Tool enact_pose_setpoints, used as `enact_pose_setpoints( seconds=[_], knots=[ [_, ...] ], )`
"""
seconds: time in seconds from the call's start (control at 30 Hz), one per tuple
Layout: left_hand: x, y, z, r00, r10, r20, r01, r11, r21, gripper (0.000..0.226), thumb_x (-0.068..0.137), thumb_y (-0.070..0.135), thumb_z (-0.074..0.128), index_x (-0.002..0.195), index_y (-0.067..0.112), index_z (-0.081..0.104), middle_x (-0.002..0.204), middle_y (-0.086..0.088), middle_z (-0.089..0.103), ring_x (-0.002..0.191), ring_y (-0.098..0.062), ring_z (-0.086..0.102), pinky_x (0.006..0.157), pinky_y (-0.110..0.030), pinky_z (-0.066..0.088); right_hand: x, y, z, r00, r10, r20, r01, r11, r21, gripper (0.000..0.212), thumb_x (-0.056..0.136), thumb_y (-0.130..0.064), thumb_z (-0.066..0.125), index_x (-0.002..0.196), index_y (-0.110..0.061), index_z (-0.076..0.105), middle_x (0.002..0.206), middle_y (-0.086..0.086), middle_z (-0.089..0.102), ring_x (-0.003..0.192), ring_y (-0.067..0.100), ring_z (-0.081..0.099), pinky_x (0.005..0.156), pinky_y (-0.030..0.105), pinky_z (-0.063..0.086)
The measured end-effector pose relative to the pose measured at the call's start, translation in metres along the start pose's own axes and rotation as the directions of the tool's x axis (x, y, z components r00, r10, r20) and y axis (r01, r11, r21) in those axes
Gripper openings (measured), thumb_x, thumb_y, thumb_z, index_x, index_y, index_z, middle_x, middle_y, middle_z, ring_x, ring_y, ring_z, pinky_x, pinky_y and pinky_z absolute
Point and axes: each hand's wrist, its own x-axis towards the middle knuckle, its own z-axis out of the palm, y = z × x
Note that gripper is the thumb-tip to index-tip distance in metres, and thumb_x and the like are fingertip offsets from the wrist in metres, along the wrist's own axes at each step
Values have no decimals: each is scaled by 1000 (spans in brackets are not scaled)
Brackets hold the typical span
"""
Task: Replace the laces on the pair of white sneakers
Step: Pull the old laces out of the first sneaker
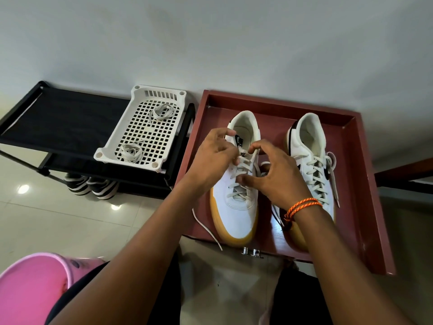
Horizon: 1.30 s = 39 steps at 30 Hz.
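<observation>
The left white canvas sneaker with a gum-coloured sole [236,207] lies in the dark red wooden tray [365,184], with black Nike lettering partly readable on its tongue between the fingers, and the matching right sneaker [311,165], black swoosh on its side, stands just beside it in the same tray. Both arms reach forward over the tray's near edge: the left hand [214,156] and right hand [278,177] are curled close together over the left sneaker's upper eyelets, fingertips pinching its cream flat lace [242,174]. Left of the tray, a white perforated plastic basket [121,146] holds two coiled laces [161,113].
</observation>
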Motion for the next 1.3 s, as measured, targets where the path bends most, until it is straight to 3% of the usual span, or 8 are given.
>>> enact_pose_setpoints(
  seconds=[0.07, 0.23, 0.43, 0.6, 0.77, 0.87, 1.07, 1.3],
  knots=[
    [-4, 3, 2, 996, -32, -82, 28, 998, -47, 17, 100, 13, 59, 111, 18, 71, 93, 2, 75, 78, -9, 70, 71, -36, 53, -1, -2, 3, 1000, -2, -9, 2, 1000, -15, 61, 71, -41, 94, 118, -43, 56, 113, -5, 61, 95, 17, 63, 82, 44, 59],
    [-6, 2, 1, 901, 376, -215, -187, 785, 590, 31, 109, 36, 54, 92, 18, 74, 130, 10, 58, 94, -9, 65, 68, -34, 55, -3, -2, 5, 1000, -11, -29, 10, 1000, -23, 61, 72, -35, 93, 121, -42, 57, 114, -4, 61, 96, 18, 63, 83, 43, 58],
    [-6, -14, 11, 957, 270, 108, -277, 738, 615, 17, 103, 38, 64, 107, 32, 79, 171, 11, 26, 153, -28, 28, 113, -61, 40, -1, -2, 6, 998, -15, -57, 14, 1000, -27, 64, 69, -36, 93, 123, -39, 59, 109, -5, 63, 95, 16, 62, 78, 42, 59],
    [1, -12, 6, 965, 261, 38, -247, 844, 476, 19, 103, 24, 69, 88, 29, 78, 165, 8, 31, 138, -25, 46, 110, -53, 46, -3, -5, 8, 997, 8, -77, -9, 1000, -3, 64, 68, -43, 95, 121, -40, 59, 109, -6, 62, 98, 16, 61, 81, 42, 58],
    [8, -5, -8, 958, 237, -160, -172, 924, 341, 23, 105, 17, 64, 86, 24, 75, 144, 4, 47, 117, 5, 55, 98, -40, 57, -1, -4, 4, 999, 29, -43, -29, 1000, 12, 61, 71, -40, 94, 120, -41, 57, 111, -6, 59, 97, 16, 61, 83, 39, 57],
    [4, -5, -7, 933, 320, -163, -230, 880, 415, 12, 100, 17, 67, 100, 27, 74, 132, 8, 52, 115, -7, 59, 94, -41, 58, -2, -2, 4, 1000, 18, -14, -18, 1000, 10, 57, 79, -40, 89, 125, -42, 55, 116, -4, 57, 100, 14, 60, 84, 36, 55],
    [-7, -14, 13, 944, 317, 93, -293, 677, 675, 12, 100, 28, 67, 105, 32, 77, 168, 6, 33, 153, -30, 27, 119, -56, 33, 1, -2, 6, 999, 22, -24, -21, 999, 35, 47, 86, -32, 77, 127, -42, 57, 116, -2, 56, 97, 14, 61, 83, 40, 57],
    [3, -11, 1, 942, 321, -104, -208, 796, 569, 9, 98, 22, 71, 95, 26, 79, 153, 5, 48, 139, -28, 42, 111, -49, 41, 1, 0, 7, 999, 33, -27, -31, 998, 61, 45, 85, -33, 82, 120, -45, 56, 113, -2, 58, 88, 21, 67, 81, 45, 60]
  ],
)
